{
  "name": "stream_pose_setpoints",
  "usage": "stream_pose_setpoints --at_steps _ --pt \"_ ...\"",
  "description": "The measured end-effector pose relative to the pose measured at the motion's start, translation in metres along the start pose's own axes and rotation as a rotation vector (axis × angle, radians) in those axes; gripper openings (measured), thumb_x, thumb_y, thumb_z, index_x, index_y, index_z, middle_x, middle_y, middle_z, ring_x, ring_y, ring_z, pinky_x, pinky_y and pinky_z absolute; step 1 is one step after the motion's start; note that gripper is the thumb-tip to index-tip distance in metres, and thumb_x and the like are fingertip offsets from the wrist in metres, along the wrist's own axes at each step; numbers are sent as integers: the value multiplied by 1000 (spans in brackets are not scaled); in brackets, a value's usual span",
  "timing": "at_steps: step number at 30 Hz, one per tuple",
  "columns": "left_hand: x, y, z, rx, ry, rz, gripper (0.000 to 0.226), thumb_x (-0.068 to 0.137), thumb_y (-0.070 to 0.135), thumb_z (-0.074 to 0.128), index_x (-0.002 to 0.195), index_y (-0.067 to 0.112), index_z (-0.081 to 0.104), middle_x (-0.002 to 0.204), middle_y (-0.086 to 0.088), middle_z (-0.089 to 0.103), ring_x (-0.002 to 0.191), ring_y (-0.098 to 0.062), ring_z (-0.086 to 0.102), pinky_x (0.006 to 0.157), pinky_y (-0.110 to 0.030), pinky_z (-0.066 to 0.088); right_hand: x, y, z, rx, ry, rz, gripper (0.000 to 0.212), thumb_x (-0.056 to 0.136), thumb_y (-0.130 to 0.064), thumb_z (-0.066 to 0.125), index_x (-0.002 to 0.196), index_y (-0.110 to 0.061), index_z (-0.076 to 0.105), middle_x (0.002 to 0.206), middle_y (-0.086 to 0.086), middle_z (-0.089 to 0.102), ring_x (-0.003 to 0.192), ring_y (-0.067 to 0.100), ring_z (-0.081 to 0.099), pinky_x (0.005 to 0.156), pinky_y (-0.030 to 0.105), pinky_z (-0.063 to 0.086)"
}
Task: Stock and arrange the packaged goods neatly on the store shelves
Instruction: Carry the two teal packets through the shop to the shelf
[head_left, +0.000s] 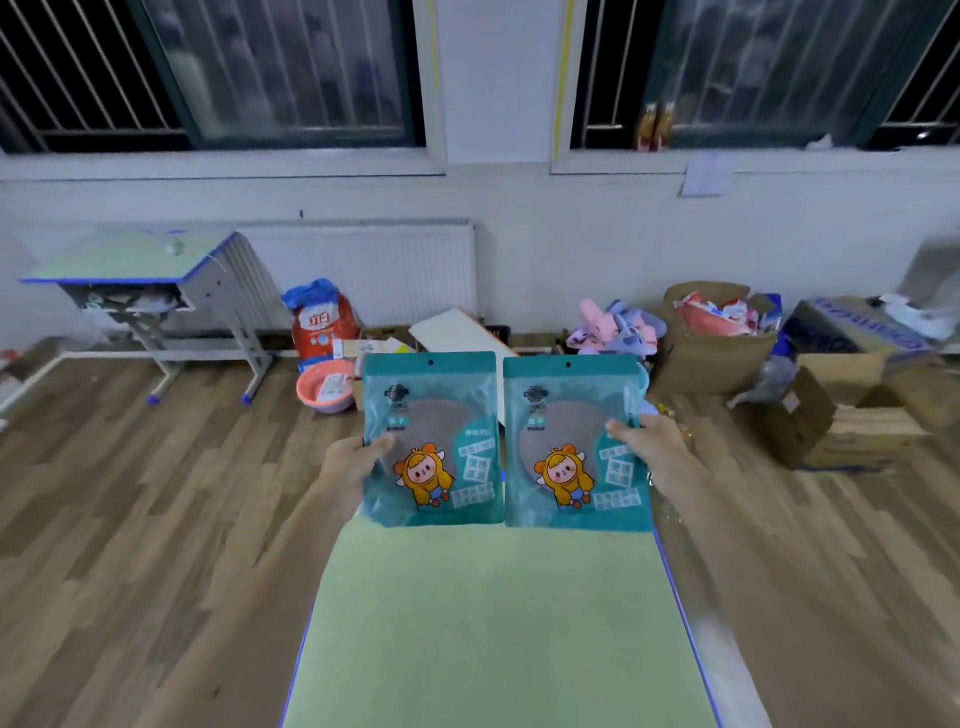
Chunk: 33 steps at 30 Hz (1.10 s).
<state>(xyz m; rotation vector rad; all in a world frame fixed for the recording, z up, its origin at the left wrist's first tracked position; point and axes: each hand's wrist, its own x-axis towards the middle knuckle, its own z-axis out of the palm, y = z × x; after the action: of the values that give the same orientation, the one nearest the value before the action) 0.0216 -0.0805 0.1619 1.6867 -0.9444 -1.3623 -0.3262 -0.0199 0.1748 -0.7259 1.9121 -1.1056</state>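
Two matching teal packets with a yellow cartoon figure stand upright side by side at the far edge of a green desk top (488, 623). My left hand (350, 460) holds the left packet (434, 436) by its left edge, thumb on the front. My right hand (652, 447) holds the right packet (574, 441) by its right edge in the same way. The packets' inner edges almost touch. Their bottoms sit at the desk's far end; whether they rest on it is unclear.
Beyond the desk lie a pink basin (326, 387), a red and blue sack (323, 325), a white board (460, 332) and a heap of pastel items (618, 325). Open cardboard boxes (717, 338) crowd the right floor. Another green desk (130, 257) stands at the left wall.
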Motion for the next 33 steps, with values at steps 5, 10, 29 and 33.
stream_pose_setpoints --at_steps 5,10,29,33 --pt "-5 17 1 -88 -84 21 22 87 11 70 105 -3 66 88 -11 69 76 -25 66 73 -42 59 -5 -14 -12 30 25 -15 18 88 -16 71 96 0 67 93 19 70 79 32 68 77 43 58" --pt "8 18 39 -61 -230 -10 11 85 10 72 94 7 69 108 -18 70 99 -34 66 91 -56 52 -26 10 -48 99 137 46 18 87 -17 72 96 -3 66 88 15 71 79 31 70 79 46 58" --pt "-320 -133 382 663 -1466 39 19 90 12 68 75 0 62 54 -5 58 55 -20 51 57 -32 48 -464 286 -267 568 1279 527 20 89 -14 69 103 0 65 85 13 70 69 24 66 56 31 55" --pt "-413 -176 392 781 -1641 55 15 90 14 67 91 -1 65 81 -11 61 73 -22 55 71 -38 51 -550 322 -258 662 1468 614 13 89 -12 69 98 -5 64 79 8 67 64 19 63 45 22 48"
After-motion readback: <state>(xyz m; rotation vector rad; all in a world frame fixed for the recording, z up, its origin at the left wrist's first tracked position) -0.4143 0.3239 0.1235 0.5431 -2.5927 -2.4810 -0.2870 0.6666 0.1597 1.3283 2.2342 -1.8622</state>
